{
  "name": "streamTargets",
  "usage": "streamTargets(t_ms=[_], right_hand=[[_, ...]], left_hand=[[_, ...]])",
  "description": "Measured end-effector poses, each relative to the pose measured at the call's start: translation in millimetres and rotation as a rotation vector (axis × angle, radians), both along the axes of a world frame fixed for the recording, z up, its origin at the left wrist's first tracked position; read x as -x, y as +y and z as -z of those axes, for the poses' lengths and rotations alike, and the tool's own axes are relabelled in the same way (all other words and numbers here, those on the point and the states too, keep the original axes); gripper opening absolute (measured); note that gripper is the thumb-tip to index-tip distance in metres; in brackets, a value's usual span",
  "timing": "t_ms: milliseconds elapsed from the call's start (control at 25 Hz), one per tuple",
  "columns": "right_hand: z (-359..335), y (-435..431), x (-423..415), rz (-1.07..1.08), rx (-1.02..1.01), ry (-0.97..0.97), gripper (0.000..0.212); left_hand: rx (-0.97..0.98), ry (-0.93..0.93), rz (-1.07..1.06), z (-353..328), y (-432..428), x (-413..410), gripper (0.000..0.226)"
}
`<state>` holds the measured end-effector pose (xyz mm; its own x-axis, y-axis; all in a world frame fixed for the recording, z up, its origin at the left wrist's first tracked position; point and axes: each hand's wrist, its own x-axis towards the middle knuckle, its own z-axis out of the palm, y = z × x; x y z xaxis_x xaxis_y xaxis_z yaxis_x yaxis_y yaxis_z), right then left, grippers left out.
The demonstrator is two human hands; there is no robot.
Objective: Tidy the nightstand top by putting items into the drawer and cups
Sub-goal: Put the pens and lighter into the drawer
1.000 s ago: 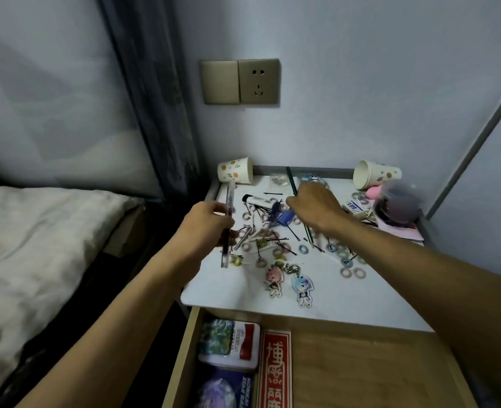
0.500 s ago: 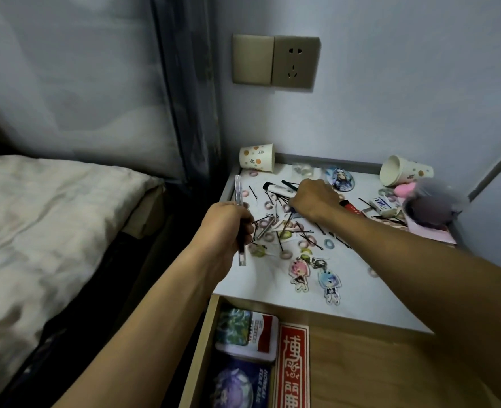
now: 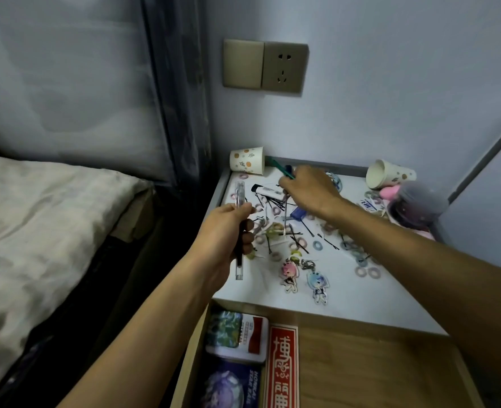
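While our left hand (image 3: 225, 234) is curled round a clear pen (image 3: 239, 192), the right hand (image 3: 308, 189) reaches to the back of the top (image 3: 355, 301) and pinches a green pen (image 3: 280, 167). The back of that hand hides exactly how its fingers sit.

The clear pen stands nearly upright in the frame, one end above our fist and the other below it, over the left edge of the top.

The green pen's free end points up and to the left, straight at the left cup (image 3: 247, 164). That cup lies on its side in the back left corner, just beside the pen's tip, and its wider end seems to face right, towards the pen. The right cup (image 3: 390, 176) is also tipped over, at the back right, with its mouth turned left.

We judge the left cup the likely target. The right hand is the nearer one and the pen's long axis already lines up with it, though a cup on its side may roll or spill, so we would stand it up first.

Pins (image 3: 330, 243), ties (image 3: 318, 245) and two keychains (image 3: 289, 273) lie scattered mid-frame. The drawer (image 3: 376, 363) is open at the bottom of the frame, with boxes (image 3: 237, 337) on its left. We think most of the tidying is not yet done.
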<state>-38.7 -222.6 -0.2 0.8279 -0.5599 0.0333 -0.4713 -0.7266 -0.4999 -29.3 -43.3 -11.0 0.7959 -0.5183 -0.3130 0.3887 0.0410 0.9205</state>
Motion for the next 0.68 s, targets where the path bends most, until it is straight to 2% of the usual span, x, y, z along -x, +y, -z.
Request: streamTargets(t_ms=[160, 280, 360, 480, 680], right_hand=[[-17, 27, 59, -0.157, -0.218, -0.153, 0.020], [-16, 28, 87, -0.146, -0.178, -0.162, 0.011], [-15, 30, 101, -0.103, -0.177, -0.151, 0.013], [-5, 48, 129, -0.157, -0.238, -0.130, 0.018], [2, 77, 170, -0.179, -0.544, -0.212, 0.014]], left_hand=[[0.065, -0.063, 0.052, -2, -8, 21, 0.012], [0.055, -0.058, 0.088, 5, -10, 39, 0.021], [0.058, -0.043, 0.082, 9, -10, 51, 0.027], [0.081, -0.048, 0.135, 8, -11, 69, 0.041], [0.105, -0.005, 0.265, 5, 10, 91, 0.042]])
